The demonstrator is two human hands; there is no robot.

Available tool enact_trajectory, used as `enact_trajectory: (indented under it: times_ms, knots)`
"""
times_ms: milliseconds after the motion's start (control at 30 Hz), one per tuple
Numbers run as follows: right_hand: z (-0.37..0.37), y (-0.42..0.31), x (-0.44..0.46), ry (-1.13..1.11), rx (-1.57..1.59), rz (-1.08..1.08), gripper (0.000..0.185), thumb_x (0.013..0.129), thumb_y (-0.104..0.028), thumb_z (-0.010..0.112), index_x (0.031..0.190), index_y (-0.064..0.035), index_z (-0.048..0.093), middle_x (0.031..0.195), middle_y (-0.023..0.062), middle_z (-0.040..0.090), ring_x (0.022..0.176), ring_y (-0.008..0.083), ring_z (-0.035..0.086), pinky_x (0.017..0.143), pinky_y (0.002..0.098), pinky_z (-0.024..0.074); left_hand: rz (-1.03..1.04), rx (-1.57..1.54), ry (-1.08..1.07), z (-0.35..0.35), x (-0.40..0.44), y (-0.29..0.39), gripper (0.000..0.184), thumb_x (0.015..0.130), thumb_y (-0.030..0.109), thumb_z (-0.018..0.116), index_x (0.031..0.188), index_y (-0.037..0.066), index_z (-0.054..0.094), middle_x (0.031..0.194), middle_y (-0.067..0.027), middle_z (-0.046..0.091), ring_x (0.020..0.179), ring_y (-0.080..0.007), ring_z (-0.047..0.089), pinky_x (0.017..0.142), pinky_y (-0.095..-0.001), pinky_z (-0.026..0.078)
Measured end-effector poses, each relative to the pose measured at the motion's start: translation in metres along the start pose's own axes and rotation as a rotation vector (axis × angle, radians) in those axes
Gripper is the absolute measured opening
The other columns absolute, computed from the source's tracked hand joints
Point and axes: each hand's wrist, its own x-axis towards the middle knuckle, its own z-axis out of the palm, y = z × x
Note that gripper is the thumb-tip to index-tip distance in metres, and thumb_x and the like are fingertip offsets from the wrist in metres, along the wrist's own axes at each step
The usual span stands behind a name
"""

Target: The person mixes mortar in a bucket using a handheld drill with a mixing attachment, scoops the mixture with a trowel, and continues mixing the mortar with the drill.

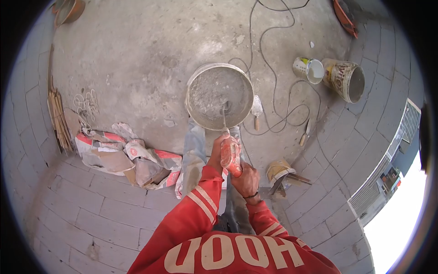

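Both of my hands are on a red power drill (231, 155) with a long mixing rod. My left hand (215, 153) wraps round its front part, near the rod. At the rear of the drill, my right hand (246, 181) grips the handle, a dark band on its wrist. The rod (224, 120) runs down into a round bucket (189, 98) in front of my legs. Wet grey mortar (212, 91) fills much of the bucket, and the rod's lower end is hidden in it.
Right of the bucket lie a trowel (257, 108), a cable (275, 86) and another tool (305, 133). Two buckets (301, 68) (340, 77) stand farther right. Torn bags (132, 157) and sticks (58, 118) are at left. Block walls (109, 205) surround the floor.
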Motion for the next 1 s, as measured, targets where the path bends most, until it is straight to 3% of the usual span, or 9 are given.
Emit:
enact_trajectory:
  times_ms: [133,233,433,533,833,933,1000]
  knots:
    - [-0.003,-0.014,0.000,-0.056,-0.012,-0.013,0.023,0.077,-0.020,0.078,0.089,-0.0038,0.068,0.083,0.0220,0.072,0.080,0.0455,0.070,0.072,0.0523,0.0544,0.107,-0.045,0.033,-0.007,-0.009,0.002,0.043,0.088,0.040,0.071,0.105,0.002,0.063,0.095,-0.0117,0.069,0.078,-0.0285,0.071,0.070,-0.0413,0.062]
    - [-0.001,-0.022,-0.002,-0.070,-0.002,-0.037,0.022,0.078,-0.021,0.077,0.088,-0.0039,0.067,0.084,0.0209,0.072,0.082,0.0452,0.070,0.072,0.0521,0.0544,0.064,-0.114,-0.038,-0.020,-0.011,0.007,0.036,0.087,0.035,0.073,0.103,0.004,0.061,0.099,-0.0132,0.067,0.078,-0.0299,0.069,0.070,-0.0412,0.060]
    - [0.009,-0.030,-0.002,-0.100,0.017,-0.082,0.023,0.078,-0.021,0.077,0.089,-0.0034,0.066,0.089,0.0185,0.072,0.085,0.0439,0.069,0.073,0.0522,0.0546,0.142,-0.091,0.025,-0.028,-0.022,0.016,0.043,0.089,0.039,0.068,0.108,0.001,0.063,0.096,-0.0129,0.069,0.080,-0.0300,0.071,0.071,-0.0425,0.061]
    - [0.013,-0.034,0.000,-0.101,0.016,-0.117,0.027,0.080,-0.023,0.077,0.095,-0.0032,0.068,0.093,0.0177,0.073,0.083,0.0450,0.070,0.072,0.0536,0.0552,0.158,-0.092,-0.025,-0.028,-0.033,0.026,0.031,0.090,0.033,0.070,0.098,0.005,0.063,0.096,-0.0130,0.067,0.080,-0.0281,0.069,0.072,-0.0408,0.060]
    - [0.018,-0.050,0.013,-0.103,0.000,-0.155,0.024,0.082,-0.022,0.077,0.095,-0.0028,0.069,0.093,0.0172,0.074,0.082,0.0446,0.071,0.069,0.0531,0.0558,0.204,-0.153,0.069,0.006,-0.058,0.053,0.030,0.090,0.033,0.070,0.097,0.005,0.063,0.094,-0.0129,0.066,0.079,-0.0299,0.068,0.076,-0.0427,0.060]
    - [0.017,-0.058,0.023,-0.064,0.025,-0.152,0.023,0.081,-0.021,0.077,0.093,-0.0028,0.069,0.092,0.0170,0.074,0.081,0.0445,0.071,0.069,0.0530,0.0557,0.234,-0.089,-0.172,-0.014,-0.040,0.069,0.032,0.091,0.033,0.071,0.104,0.005,0.062,0.101,-0.0143,0.068,0.084,-0.0324,0.069,0.074,-0.0455,0.061]
    - [0.016,-0.064,0.030,-0.041,0.027,-0.152,0.023,0.081,-0.021,0.077,0.092,-0.0029,0.069,0.091,0.0174,0.074,0.081,0.0447,0.071,0.068,0.0530,0.0556,0.223,-0.093,-0.113,-0.010,-0.033,0.076,0.031,0.091,0.031,0.070,0.103,0.004,0.062,0.100,-0.0147,0.068,0.083,-0.0323,0.069,0.073,-0.0450,0.061]
